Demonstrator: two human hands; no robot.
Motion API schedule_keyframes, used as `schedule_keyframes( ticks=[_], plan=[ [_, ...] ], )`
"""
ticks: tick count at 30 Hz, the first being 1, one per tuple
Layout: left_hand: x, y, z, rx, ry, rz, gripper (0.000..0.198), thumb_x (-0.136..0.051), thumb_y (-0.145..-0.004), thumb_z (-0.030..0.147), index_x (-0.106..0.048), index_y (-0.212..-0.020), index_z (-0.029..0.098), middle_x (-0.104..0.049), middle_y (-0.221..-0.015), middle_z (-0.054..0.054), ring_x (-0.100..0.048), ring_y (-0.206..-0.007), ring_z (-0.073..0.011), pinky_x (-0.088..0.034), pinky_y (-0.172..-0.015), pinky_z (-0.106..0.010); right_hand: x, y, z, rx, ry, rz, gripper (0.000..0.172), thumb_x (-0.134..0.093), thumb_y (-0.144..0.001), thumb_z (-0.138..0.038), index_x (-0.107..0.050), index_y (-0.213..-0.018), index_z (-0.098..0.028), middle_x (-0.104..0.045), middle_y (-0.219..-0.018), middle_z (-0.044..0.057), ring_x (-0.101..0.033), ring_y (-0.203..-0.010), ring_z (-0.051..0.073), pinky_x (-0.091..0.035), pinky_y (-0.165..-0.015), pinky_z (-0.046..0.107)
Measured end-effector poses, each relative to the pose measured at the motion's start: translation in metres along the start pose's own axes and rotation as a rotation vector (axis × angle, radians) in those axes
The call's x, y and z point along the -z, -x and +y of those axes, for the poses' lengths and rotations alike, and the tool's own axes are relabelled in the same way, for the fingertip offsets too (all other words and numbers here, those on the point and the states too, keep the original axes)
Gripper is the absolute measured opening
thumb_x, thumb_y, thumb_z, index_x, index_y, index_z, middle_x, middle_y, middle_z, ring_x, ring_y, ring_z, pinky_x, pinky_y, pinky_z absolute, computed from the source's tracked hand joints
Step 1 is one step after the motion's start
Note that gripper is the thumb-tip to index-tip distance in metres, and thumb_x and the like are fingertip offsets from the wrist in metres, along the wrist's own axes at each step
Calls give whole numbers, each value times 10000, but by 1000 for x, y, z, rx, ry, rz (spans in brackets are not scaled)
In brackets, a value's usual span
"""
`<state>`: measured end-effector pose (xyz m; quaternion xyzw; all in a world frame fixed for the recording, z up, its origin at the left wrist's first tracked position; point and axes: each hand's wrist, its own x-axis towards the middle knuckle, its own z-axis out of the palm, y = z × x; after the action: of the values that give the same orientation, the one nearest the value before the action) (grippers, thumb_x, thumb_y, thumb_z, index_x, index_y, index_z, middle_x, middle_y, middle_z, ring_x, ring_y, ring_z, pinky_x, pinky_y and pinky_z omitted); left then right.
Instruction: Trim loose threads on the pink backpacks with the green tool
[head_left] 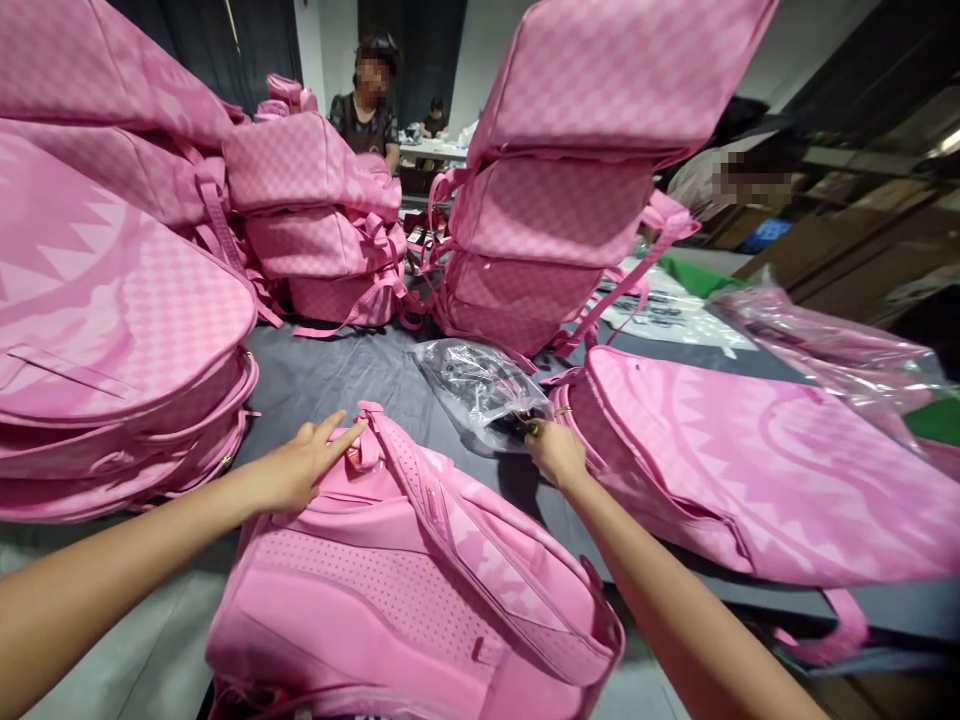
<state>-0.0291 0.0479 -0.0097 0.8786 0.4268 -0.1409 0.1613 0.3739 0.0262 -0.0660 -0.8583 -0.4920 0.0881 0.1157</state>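
One pink backpack (pixel 360 600) lies at the bottom centre of the frame, its back panel and one strap (pixel 450 525) facing up; work on it looks under way, while others already stand in stacks at the upper left (pixel 315 165) and upper centre (pixel 555 210). How much is left on this one cannot be told. The left hand (pixel 296 468) reaches to its top with fingers stretched out by the strap's upper end; whether they pinch it is unclear. The right hand (pixel 559 455), at centre right, is closed around a small tool (pixel 534 430) with a green part, at the edge of a clear plastic bag (pixel 469 375) on the grey surface (pixel 345 370). That bag contains dark items, too blurred to name. Another backpack (pixel 787 470) lies at the right; what the backpacks contain is hidden. Clear plastic (pixel 825 330) covers something pink at the far right.
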Motion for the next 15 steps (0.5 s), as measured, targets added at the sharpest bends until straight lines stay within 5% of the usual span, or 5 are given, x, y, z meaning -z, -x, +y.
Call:
schedule_keyframes(
  ticks=[3, 5, 9, 11, 15],
  plan=[
    [-1, 0, -1, -12, 5, 7, 1069, -546, -763, -22, -13, -1621, 331, -36, -1697, -161, -377, -1440, -389, -432, -1106, -461, 27, 25, -13, 26, -155, 106, 340, -506, -928, -263, -717, -1165, -140, -724, -1046, 160, -685, -986, 270, -525, -743, 311],
    [1, 1, -1, -15, 10, 20, 1063, -547, -767, -16, -18, -1620, 333, -35, -1697, -159, -359, -1453, -398, -435, -1100, -470, 39, 48, -30, 68, -343, 82, 436, -507, -935, -431, -674, -1216, -142, -717, -960, 116, -678, -766, 215, -508, -573, 277],
    [5, 4, 2, -19, 18, 21, 1077, -604, -769, 23, -20, -1620, 333, -6, -1697, -170, -363, -1446, -419, -441, -1091, -483, 51, 99, -76, 143, -1004, -260, 510, -774, -685, -562, -677, -976, -154, -616, -717, 1, -476, -446, 103, -362, -360, 222],
    [6, 5, 5, -31, 25, 45, 1127, -670, -750, 54, -13, -1615, 355, 7, -1698, -167, -358, -1450, -430, -433, -1099, -500, 50, 117, -99, 204, -1108, -368, 446, -813, -653, -519, -674, -873, -156, -564, -630, -32, -431, -427, 83, -347, -371, 211],
    [-2, 8, 4, -36, 101, 161, 1166, -731, -717, 81, -47, -1607, 397, -13, -1703, -144, -381, -1450, -425, -454, -1087, -513, 33, 134, -132, 508, -952, -275, 238, -706, -769, -390, -717, -802, -154, -674, -706, 24, -585, -597, 132, -466, -574, 248]
  ],
)
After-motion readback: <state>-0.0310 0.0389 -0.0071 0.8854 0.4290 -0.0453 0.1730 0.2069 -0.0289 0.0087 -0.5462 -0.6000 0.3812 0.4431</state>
